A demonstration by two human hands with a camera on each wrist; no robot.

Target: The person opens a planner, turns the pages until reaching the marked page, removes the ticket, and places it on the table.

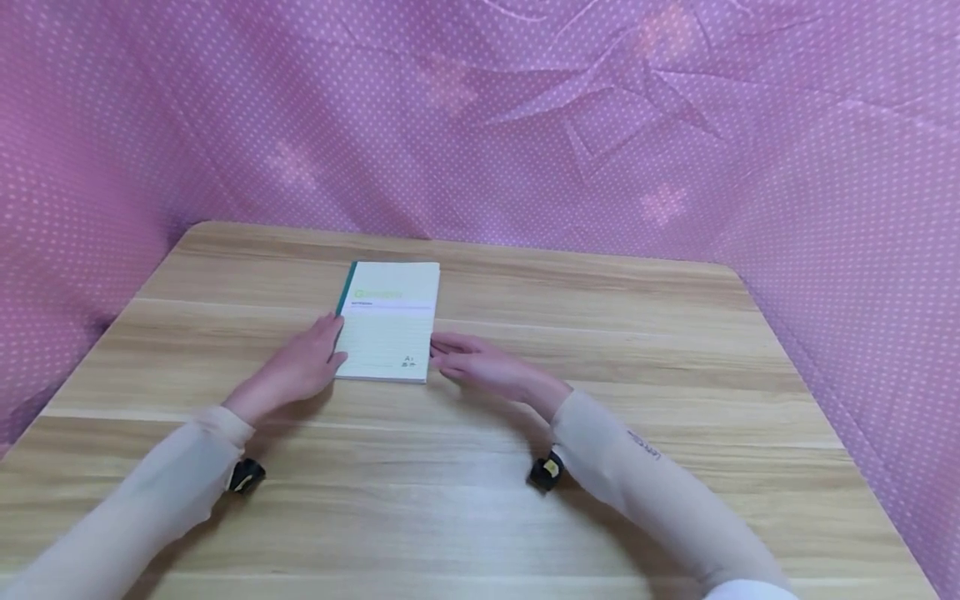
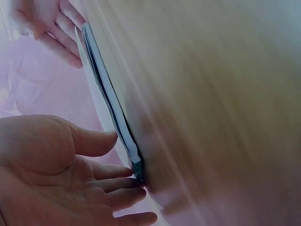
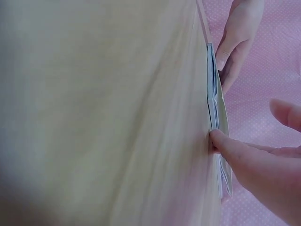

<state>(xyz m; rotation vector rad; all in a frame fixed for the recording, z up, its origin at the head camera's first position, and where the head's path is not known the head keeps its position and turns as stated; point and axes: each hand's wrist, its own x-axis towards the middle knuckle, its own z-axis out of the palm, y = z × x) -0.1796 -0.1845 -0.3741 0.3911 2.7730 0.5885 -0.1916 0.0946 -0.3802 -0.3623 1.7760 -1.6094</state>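
A white notebook (image 1: 390, 325) with a green spine lies flat on the wooden table, left of the middle. At its spine side is my left hand (image 1: 296, 364), its fingertips touching the edge and the thumb near the lower corner. My right hand (image 1: 487, 365) touches the opposite edge with fingers extended. In the left wrist view the notebook (image 2: 110, 94) shows edge-on, with the left hand (image 2: 70, 174) beside its green spine. The right wrist view has the right hand (image 3: 263, 169) with a fingertip against the pages, the cover slightly raised above them.
The wooden table (image 1: 450, 500) has rounded far corners. A pink dotted cloth (image 1: 525, 125) hangs behind it and on both sides. Small black devices sit at both wrists, the left one (image 1: 247, 476) and the right one (image 1: 547, 471).
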